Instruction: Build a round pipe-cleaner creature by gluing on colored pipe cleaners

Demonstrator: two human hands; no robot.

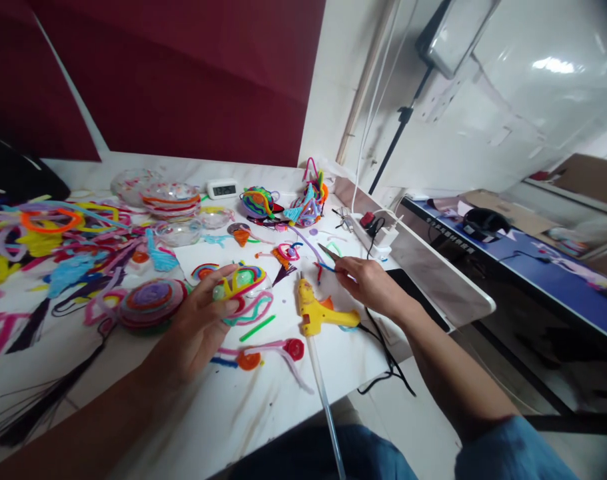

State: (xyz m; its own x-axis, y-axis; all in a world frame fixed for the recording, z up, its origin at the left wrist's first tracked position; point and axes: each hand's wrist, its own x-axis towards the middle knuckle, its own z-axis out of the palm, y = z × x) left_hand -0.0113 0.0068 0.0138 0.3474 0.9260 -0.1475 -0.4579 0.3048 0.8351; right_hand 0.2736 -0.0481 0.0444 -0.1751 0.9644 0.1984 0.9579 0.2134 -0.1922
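My left hand [196, 327] is closed around a clear plastic ornament [243, 280] trimmed with rainbow-coloured pipe cleaners, raised a little above the table. In my right hand [366, 283] is a dark, pointed metal tool [328, 251]; its tip points left and its handle is hidden by the fingers. A yellow glue gun [310, 312] lies between the hands, with a long clear glue stick [326, 407] sticking out over the table's front edge. Just below the left hand's ornament lies a short green pipe cleaner [257, 328].
Colourful pipe cleaners [58, 223] pile up on the left, beside a coiled disc [152, 301] and dark tassels [48, 400]. Clear bowls [176, 232], a small digital clock [222, 189] and finished ornaments [258, 202] stand behind. A power strip [376, 233] with cables lies by the right-hand edge board [433, 273].
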